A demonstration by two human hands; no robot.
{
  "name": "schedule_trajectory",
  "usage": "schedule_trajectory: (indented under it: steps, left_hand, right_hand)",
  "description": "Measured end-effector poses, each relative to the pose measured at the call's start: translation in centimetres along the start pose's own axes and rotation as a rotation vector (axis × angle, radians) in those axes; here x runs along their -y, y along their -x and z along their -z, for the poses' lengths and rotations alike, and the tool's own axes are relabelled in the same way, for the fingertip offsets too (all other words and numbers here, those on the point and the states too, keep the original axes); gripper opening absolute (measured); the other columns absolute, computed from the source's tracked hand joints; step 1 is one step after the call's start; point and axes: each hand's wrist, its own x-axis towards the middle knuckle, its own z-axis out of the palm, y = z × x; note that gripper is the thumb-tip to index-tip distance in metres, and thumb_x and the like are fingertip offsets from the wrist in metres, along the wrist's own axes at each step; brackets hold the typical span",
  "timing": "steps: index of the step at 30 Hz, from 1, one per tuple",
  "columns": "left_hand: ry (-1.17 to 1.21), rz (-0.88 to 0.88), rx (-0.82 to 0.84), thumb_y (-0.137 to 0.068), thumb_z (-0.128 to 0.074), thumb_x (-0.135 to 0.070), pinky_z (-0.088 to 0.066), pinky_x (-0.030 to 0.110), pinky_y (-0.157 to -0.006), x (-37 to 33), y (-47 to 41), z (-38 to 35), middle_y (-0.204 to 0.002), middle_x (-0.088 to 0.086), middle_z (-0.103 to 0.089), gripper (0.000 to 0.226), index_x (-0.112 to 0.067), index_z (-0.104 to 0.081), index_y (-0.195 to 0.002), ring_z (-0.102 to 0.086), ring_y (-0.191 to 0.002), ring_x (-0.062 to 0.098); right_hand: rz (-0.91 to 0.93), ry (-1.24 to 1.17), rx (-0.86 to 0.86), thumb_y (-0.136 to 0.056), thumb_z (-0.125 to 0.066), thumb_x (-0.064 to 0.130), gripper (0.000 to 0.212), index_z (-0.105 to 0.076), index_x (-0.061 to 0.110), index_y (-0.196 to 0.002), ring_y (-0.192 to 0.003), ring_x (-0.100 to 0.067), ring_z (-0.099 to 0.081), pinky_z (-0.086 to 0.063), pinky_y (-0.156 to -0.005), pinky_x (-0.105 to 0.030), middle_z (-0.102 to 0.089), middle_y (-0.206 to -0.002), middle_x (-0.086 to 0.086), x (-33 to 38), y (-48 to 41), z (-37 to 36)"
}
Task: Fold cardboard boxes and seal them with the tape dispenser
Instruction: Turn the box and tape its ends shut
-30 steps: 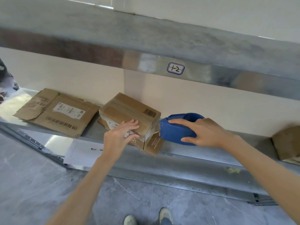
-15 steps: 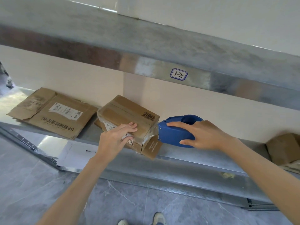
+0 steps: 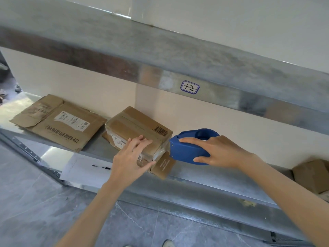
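The box [image 3: 135, 128] is matt brown cardboard with glossy clear tape [image 3: 161, 148]; the tape dispenser [image 3: 187, 151] is smooth blue plastic; the shelf [image 3: 222, 183] is dull grey metal.

A cream-painted wall [image 3: 231, 125] backs a long grey metal lower shelf [image 3: 222, 180], gleaming at its left end; the upper metal shelf [image 3: 106, 41] bears a small handwritten label [image 3: 189, 87]. Below lie grey veined floor tiles [image 3: 26, 211].
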Motion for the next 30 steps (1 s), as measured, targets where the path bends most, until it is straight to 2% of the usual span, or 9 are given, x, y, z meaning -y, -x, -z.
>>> schedule_trajectory:
  steps: [3, 5, 8, 10, 13, 16, 19, 22, 30]
  left_hand:
    - [-0.09, 0.038, -0.016, -0.07, -0.083, -0.053, -0.036, 0.052, -0.112, -1.2, 0.4, -1.8, -0.119, 0.001, -0.051, 0.073, -0.023, -0.061, -0.133, -0.05, -0.13, 0.023]
    - [-0.092, 0.111, -0.073, -0.068, -0.087, -0.042, -0.041, 0.06, -0.107, -2.1, 0.4, -2.9, -0.121, 0.004, -0.048, 0.066, -0.02, -0.064, -0.126, -0.049, -0.129, 0.026]
    - [-0.019, 0.141, -0.105, -0.074, -0.086, -0.023, -0.057, 0.051, -0.082, -2.7, 0.5, -3.5, -0.123, 0.009, -0.048, 0.052, -0.014, -0.065, -0.12, -0.046, -0.129, 0.028]
    - [0.017, 0.119, -0.064, -0.076, -0.084, -0.019, -0.058, 0.048, -0.08, -2.3, 0.7, -2.9, -0.125, 0.008, -0.048, 0.049, -0.013, -0.064, -0.12, -0.046, -0.131, 0.028]
    - [0.105, 0.103, 0.017, -0.079, -0.082, -0.019, -0.055, 0.052, -0.088, -1.4, 1.2, -1.0, -0.132, 0.002, -0.046, 0.047, -0.015, -0.063, -0.122, -0.039, -0.141, 0.021]
    - [0.215, 0.105, 0.054, -0.084, -0.077, -0.018, -0.056, 0.039, -0.089, -0.2, 2.1, 1.1, -0.14, 0.0, -0.045, 0.037, -0.015, -0.063, -0.117, -0.027, -0.149, 0.019]
    - [0.192, 0.088, 0.057, -0.08, -0.082, -0.014, -0.048, 0.04, -0.103, 0.7, 2.7, 2.4, -0.149, -0.002, -0.046, 0.037, -0.015, -0.062, -0.11, -0.021, -0.151, 0.022]
    - [0.129, 0.094, 0.02, -0.08, -0.083, -0.02, -0.046, 0.041, -0.106, 0.7, 2.9, 2.3, -0.15, -0.009, -0.047, 0.035, -0.014, -0.061, -0.106, -0.024, -0.151, 0.021]
    - [0.103, 0.122, -0.049, -0.08, -0.08, -0.024, -0.033, 0.03, -0.116, 0.4, 2.7, 1.3, -0.143, -0.005, -0.054, 0.031, -0.011, -0.063, -0.103, -0.035, -0.146, 0.022]
  right_hand:
    - [0.027, 0.01, -0.017, -0.099, -0.049, 0.049, 0.068, 0.001, 0.061, -0.143, -0.053, -0.001, -0.034, -0.028, -0.059, -0.022, -0.031, -0.061, 0.025, -0.1, -0.1, 0.2]
    - [0.046, 0.021, -0.024, -0.099, -0.047, 0.051, 0.066, 0.0, 0.06, -0.144, -0.052, -0.001, -0.034, -0.029, -0.063, -0.024, -0.03, -0.062, 0.026, -0.1, -0.2, 0.2]
    - [0.082, 0.022, -0.021, -0.099, -0.047, 0.052, 0.066, -0.002, 0.06, -0.146, -0.051, -0.004, -0.034, -0.029, -0.059, -0.022, -0.032, -0.059, 0.019, -0.5, -0.4, 0.2]
    - [0.119, 0.006, -0.011, -0.098, -0.048, 0.052, 0.065, -0.005, 0.061, -0.145, -0.049, -0.007, -0.036, -0.029, -0.055, -0.016, -0.035, -0.056, 0.015, -0.8, -0.5, 0.4]
    - [0.184, -0.05, 0.011, -0.097, -0.05, 0.052, 0.065, -0.008, 0.063, -0.145, -0.051, -0.006, -0.035, -0.028, -0.055, -0.014, -0.038, -0.059, 0.013, -0.5, -0.8, 0.5]
    - [0.27, -0.097, 0.009, -0.096, -0.05, 0.053, 0.066, -0.007, 0.064, -0.145, -0.055, -0.005, -0.036, -0.029, -0.06, -0.021, -0.049, -0.068, 0.011, 0.8, -1.8, 0.1]
    - [0.33, -0.084, 0.003, -0.096, -0.049, 0.053, 0.067, -0.006, 0.06, -0.147, -0.055, -0.006, -0.035, -0.029, -0.061, -0.027, -0.05, -0.067, 0.007, 2.1, -2.9, -0.1]
    - [0.358, -0.043, -0.024, -0.097, -0.048, 0.053, 0.067, -0.005, 0.057, -0.149, -0.053, -0.007, -0.033, -0.027, -0.057, -0.025, -0.035, -0.058, 0.009, 2.7, -3.7, -0.1]
    - [0.403, -0.093, -0.017, -0.096, -0.048, 0.055, 0.067, -0.001, 0.064, -0.142, -0.052, -0.009, -0.038, -0.032, -0.059, -0.018, -0.037, -0.056, 0.008, 1.1, -4.8, -0.4]
